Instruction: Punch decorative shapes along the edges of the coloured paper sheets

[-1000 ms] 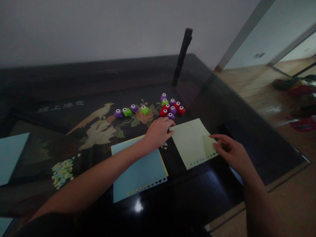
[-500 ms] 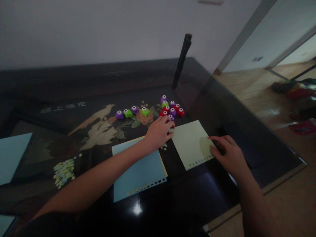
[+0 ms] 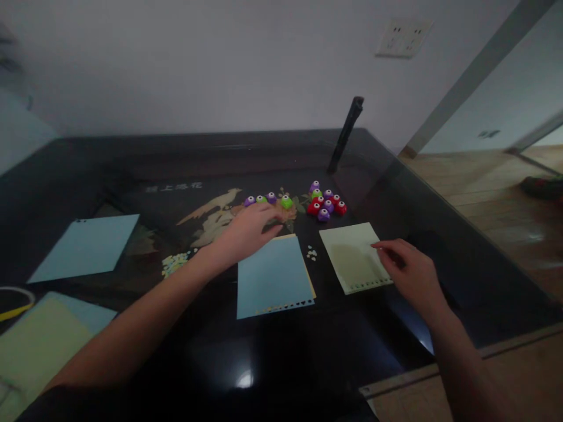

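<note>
A pale green sheet of paper (image 3: 347, 252) lies on the dark table, with a row of small punched holes along its near edge. Over its right side is my right hand (image 3: 409, 272), thumb and forefinger pinched together; whatever is between them is too small to name. My left hand (image 3: 253, 228) hovers above the far left part of a blue sheet (image 3: 272, 278), fingers apart and holding nothing. That sheet has punched holes near its front edge and a yellow sheet beneath. Beyond my left hand sit several small purple and green craft punches (image 3: 286, 201), partly covered by it.
More red, purple and green punches (image 3: 325, 204) cluster behind the green sheet. Tiny paper cut-outs (image 3: 312, 253) lie between the sheets, with a bigger pile (image 3: 173, 264) by my left forearm. Blue paper (image 3: 88, 243) lies left. A black post (image 3: 345, 138) rises at the back.
My left hand has moved left, away from the clustered punches, to above the blue sheet. My right thumb and forefinger have closed into a pinch. The view has shifted left.
</note>
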`<state>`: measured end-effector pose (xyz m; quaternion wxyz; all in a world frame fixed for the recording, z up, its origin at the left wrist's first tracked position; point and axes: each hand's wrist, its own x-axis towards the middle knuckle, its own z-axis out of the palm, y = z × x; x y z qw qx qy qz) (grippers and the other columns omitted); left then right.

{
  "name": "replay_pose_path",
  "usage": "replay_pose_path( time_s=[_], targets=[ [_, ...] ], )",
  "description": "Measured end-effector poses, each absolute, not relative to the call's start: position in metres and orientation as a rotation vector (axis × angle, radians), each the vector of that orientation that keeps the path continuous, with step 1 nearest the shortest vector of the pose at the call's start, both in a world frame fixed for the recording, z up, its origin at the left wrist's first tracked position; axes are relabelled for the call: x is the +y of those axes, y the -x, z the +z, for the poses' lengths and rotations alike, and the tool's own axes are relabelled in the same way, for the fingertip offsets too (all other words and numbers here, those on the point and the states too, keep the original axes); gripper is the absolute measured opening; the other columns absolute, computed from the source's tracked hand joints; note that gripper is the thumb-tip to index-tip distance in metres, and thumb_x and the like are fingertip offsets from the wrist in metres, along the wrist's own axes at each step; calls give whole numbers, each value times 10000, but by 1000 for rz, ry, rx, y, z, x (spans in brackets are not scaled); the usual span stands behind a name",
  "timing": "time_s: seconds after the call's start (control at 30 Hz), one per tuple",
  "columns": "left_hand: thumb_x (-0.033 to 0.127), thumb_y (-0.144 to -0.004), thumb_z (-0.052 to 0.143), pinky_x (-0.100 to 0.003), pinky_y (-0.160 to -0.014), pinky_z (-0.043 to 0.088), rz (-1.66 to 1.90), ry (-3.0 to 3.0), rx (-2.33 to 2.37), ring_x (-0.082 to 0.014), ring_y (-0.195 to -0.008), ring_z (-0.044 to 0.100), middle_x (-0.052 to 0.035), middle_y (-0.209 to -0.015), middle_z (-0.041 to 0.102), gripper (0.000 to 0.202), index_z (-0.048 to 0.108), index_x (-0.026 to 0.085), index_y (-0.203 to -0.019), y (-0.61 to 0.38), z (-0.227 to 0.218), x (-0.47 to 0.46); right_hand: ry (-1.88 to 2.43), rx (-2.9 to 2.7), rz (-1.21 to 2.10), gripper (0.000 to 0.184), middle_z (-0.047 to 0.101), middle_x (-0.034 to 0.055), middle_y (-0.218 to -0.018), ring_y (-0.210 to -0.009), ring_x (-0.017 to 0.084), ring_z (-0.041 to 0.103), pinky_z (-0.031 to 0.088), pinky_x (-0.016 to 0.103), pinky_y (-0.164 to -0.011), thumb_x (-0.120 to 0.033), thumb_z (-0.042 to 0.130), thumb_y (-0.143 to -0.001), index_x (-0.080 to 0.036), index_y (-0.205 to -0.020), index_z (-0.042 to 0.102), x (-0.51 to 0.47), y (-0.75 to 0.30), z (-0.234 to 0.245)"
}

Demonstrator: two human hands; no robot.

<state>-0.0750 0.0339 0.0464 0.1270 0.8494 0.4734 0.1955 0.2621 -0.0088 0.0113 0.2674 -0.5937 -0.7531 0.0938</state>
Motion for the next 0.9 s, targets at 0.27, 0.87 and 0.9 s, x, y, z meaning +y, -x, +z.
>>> replay_pose_path(
  time_s=[0.27,0.87,0.9],
  targets=[
    [269,-867,518,-427,-934,448,415,-2344,1617,-248,-1044,568,-92,-1084,617,211,614,185,-1036,132,11,-17,1148,-2604,295,185,650,77,-966,-892,222,601,481,359,-784,-199,493,-870,-201,-965,651,18,-169,27],
    [404,-785,671,-420,-934,440,394,-2319,1649,-280,-1074,523,-115,-1143,538,503,550,160,-1208,133,-11,-22,1027,-2754,302,411,594,130,-1064,-1008,305,529,449,457,-887,-360,707,-749,-158,-1093,611,52,-124,-5],
    [400,-782,675,-422,-934,442,395,-2309,1645,-281,-1079,521,-117,-1150,533,505,549,162,-1210,133,-11,-22,1025,-2762,311,409,596,127,-1059,-1007,304,531,454,454,-881,-358,711,-744,-162,-1088,612,53,-124,-4]
  ],
)
